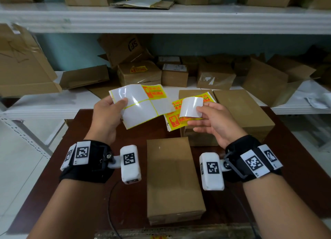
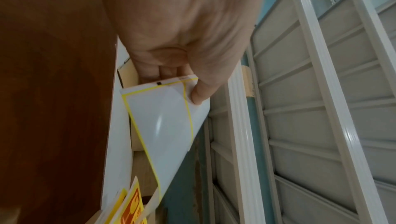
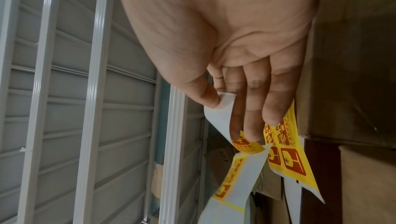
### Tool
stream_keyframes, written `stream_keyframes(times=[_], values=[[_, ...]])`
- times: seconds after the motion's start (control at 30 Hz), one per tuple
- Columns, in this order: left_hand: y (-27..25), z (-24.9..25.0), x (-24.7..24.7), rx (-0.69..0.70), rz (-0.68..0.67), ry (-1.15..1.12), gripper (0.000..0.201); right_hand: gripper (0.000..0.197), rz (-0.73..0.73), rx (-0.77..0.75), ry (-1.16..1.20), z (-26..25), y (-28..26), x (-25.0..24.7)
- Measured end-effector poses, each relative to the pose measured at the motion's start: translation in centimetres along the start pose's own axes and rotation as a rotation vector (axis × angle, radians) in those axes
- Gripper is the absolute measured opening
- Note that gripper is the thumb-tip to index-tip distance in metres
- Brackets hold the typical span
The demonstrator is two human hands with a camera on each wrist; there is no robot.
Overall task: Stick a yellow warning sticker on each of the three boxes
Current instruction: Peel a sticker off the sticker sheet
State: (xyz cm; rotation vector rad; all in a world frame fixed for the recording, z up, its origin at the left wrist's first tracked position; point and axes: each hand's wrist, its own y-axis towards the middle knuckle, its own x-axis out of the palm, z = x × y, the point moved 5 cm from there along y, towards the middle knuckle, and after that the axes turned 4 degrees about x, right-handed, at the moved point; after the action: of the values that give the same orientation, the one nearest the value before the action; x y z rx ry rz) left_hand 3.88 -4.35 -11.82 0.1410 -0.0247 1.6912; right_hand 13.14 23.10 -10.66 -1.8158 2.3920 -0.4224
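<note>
My left hand [image 1: 116,106] pinches a glossy white backing sheet [image 1: 143,106] by its left edge; one yellow sticker [image 1: 155,93] remains at its top right. In the left wrist view the thumb [image 2: 199,95] presses on the backing sheet [image 2: 163,117]. My right hand [image 1: 202,113] pinches a peeled sticker [image 1: 190,107], its white back facing me; the right wrist view shows the sticker [image 3: 218,117] curling from thumb and fingers. Three plain brown boxes stand on the table: a near one [image 1: 172,181], one [image 1: 197,136] under a stack of sticker sheets [image 1: 174,121], and a larger one [image 1: 245,111].
The dark brown table [image 1: 89,127] stands against a white metal shelf rack [image 1: 161,21] crowded with cardboard boxes. One shelf box [image 1: 139,75] carries a yellow sticker. A black cable [image 1: 110,203] runs over the table's near left part.
</note>
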Motion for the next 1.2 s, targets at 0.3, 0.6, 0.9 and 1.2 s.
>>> stream_keyframes(times=[0.3, 0.6, 0.9, 1.2], values=[[1.9, -5.0, -3.6, -0.189, 0.11, 0.098, 0.018, 0.019, -0.022, -0.005, -0.041, 0.3, 0.1, 0.5], [2.9, -8.8, -6.4, -0.281, 0.175, 0.234, 0.025, 0.014, -0.028, 0.006, -0.048, 0.3, 0.1, 0.6], [2.8, -9.1, -7.0, -0.331, 0.113, 0.378, 0.017, 0.011, -0.027, 0.008, -0.05, 0.1, 0.2, 0.3], [4.0, -7.8, -6.4, -0.205, 0.033, 0.576, 0.034, 0.027, -0.046, 0.022, -0.095, 0.7, 0.3, 1.0]])
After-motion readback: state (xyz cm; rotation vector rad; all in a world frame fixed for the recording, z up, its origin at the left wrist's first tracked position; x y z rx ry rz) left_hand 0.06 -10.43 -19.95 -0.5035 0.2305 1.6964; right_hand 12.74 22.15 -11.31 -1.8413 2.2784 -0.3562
